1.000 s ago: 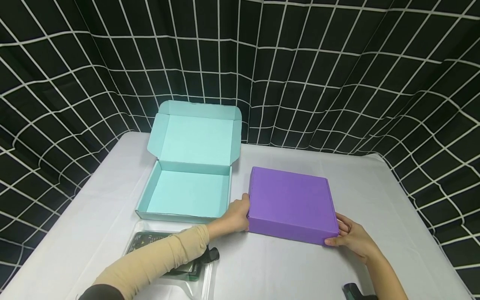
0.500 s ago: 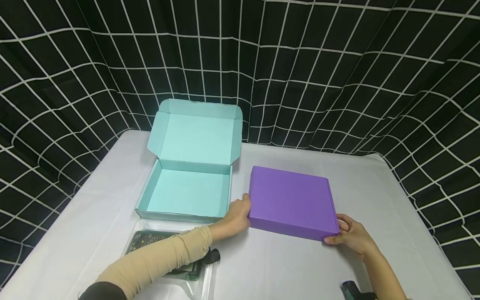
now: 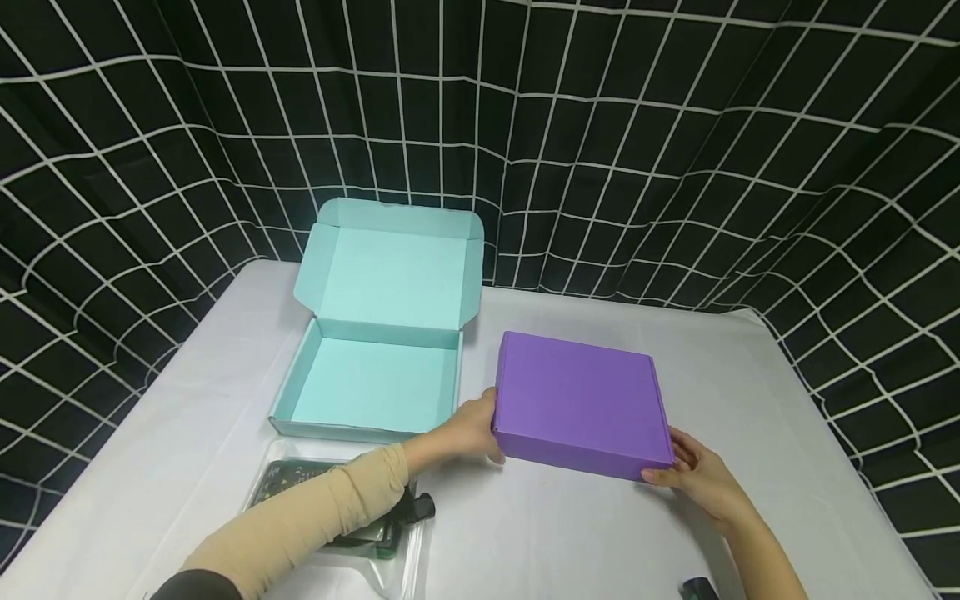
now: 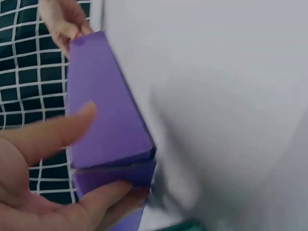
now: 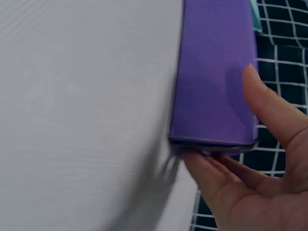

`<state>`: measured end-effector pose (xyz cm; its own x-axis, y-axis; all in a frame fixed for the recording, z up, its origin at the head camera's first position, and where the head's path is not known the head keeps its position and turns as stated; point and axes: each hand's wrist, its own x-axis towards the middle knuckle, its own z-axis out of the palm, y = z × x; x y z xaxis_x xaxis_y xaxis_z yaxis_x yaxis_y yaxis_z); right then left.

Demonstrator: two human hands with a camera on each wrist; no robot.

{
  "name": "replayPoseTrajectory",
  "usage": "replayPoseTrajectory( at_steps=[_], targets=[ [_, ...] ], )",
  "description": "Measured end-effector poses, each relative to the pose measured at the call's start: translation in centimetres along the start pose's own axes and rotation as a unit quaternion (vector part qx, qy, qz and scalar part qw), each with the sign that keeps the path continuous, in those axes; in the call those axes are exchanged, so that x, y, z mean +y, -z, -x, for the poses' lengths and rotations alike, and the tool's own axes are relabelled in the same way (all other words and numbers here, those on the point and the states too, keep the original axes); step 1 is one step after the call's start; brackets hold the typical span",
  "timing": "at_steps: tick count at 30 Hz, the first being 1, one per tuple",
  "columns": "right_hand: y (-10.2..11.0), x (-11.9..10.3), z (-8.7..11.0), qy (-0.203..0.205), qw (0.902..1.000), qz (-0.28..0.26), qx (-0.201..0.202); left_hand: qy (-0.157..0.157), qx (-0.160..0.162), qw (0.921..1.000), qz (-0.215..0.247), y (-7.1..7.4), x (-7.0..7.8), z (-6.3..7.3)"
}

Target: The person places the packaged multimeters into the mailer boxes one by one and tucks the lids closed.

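Observation:
A closed purple cardboard mailer box [image 3: 581, 404] lies slightly turned on the right half of the table. At its left end, my left hand [image 3: 468, 429] holds it, fingers against the side. In the left wrist view the left thumb [image 4: 57, 137] extends over the front face; whether it touches is unclear. My right hand [image 3: 701, 479] grips the front right corner. Its thumb [image 5: 269, 103] lies across the front face in the right wrist view, and its fingers [image 5: 211, 175] bend around the end. How far the fingers reach underneath is hidden.
Left of the purple box stands an open light-blue box [image 3: 375, 387], lid raised at the back. Partly under my left forearm lies a clear plastic bag [image 3: 408, 558] with green and dark circuit boards [image 3: 292, 475]. Black curtains with white grid lines [image 3: 600, 167] enclose the white table [image 3: 570, 533].
The purple box has shifted slightly left, held between both hands. My left thumb now shows below its front left corner in the head view. The light-blue box and the bag stay put.

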<state>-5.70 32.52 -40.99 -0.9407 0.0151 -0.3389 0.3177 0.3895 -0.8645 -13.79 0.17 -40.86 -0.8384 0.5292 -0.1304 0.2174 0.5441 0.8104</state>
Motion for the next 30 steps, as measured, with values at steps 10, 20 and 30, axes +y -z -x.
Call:
replayPoseTrajectory(
  at_steps=[10, 20, 30],
  targets=[
    [-0.9, -3.0, 1.1, 0.047, 0.9931, 0.014, 0.106, -0.046, -0.087, 0.9941, -0.046, 4.6, 0.7, 4.1],
    [-4.4, -5.5, 1.0, 0.152, 0.9744, -0.148, 0.075, -0.128, -0.125, 0.9361, -0.303, 8.4, -0.9, 12.4],
    [-10.9, -8.2, -1.0, 0.228, 0.9488, -0.192, -0.104, -0.064, -0.094, 0.9448, -0.307, 8.5, -4.3, 15.9]
  ],
)
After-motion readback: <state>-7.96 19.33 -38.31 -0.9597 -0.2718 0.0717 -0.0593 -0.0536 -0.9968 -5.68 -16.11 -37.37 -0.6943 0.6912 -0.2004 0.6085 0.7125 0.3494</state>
